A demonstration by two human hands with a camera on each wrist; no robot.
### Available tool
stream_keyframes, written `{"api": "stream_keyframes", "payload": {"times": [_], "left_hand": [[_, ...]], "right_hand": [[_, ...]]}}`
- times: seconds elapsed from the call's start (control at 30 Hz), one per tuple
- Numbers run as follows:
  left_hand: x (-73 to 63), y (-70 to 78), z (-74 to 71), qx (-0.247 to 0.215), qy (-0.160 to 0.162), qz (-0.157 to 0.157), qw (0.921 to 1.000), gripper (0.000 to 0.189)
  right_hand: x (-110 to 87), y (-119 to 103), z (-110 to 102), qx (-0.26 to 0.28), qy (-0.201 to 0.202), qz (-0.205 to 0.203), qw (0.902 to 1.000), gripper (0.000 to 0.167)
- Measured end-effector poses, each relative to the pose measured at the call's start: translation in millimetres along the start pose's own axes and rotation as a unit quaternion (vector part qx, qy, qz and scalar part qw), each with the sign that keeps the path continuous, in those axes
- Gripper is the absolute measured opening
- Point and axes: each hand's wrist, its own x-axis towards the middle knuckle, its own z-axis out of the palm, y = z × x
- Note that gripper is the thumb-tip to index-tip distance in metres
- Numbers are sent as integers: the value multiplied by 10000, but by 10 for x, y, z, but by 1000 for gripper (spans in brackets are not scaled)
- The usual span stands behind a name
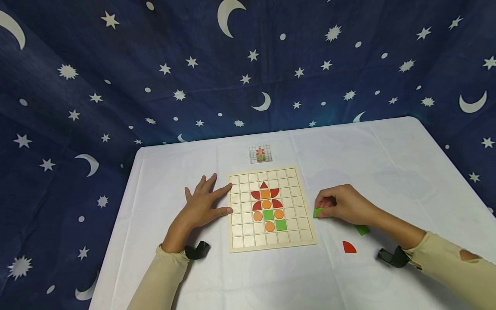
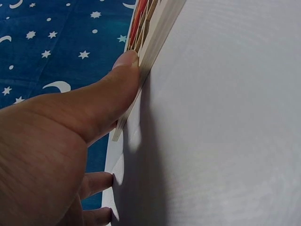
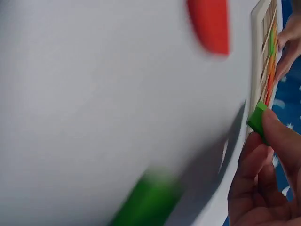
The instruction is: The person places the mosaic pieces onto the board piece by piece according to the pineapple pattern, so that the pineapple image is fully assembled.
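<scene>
A wooden grid board (image 1: 240,241) lies mid-table with red, orange and green tiles set in its squares. My left hand (image 1: 201,203) rests at the board's left edge, fingers spread, its thumb (image 2: 110,92) touching the rim. Just off the board's right side, my right hand (image 1: 345,201) pinches a green square tile (image 3: 258,117) between thumb and fingers. Under the right forearm lies another green tile (image 1: 362,230), partly hidden. A red quarter-circle tile (image 1: 349,247) sits nearer the front.
A small pattern card (image 1: 261,153) showing a similar coloured figure lies behind the board. White cloth covers the table (image 1: 186,159). A dark blue curtain (image 1: 217,64) with moons and stars hangs behind and at the sides.
</scene>
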Motion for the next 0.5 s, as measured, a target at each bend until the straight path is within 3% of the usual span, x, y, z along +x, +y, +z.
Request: {"api": "stream_keyframes", "payload": {"times": [0.2, 0.33, 0.5], "left_hand": [[-5, -4, -6, -25, -12, -11, 10000, 79], [-2, -6, -8, -53, -43, -15, 10000, 79], [0, -11, -7, -44, -52, 29, 10000, 78]], "right_hand": [[286, -368, 305, 693, -340, -70, 9970, 12], [457, -589, 517, 805, -520, -279, 9950, 11], [580, -764, 732, 680, -469, -705, 9941, 14]]}}
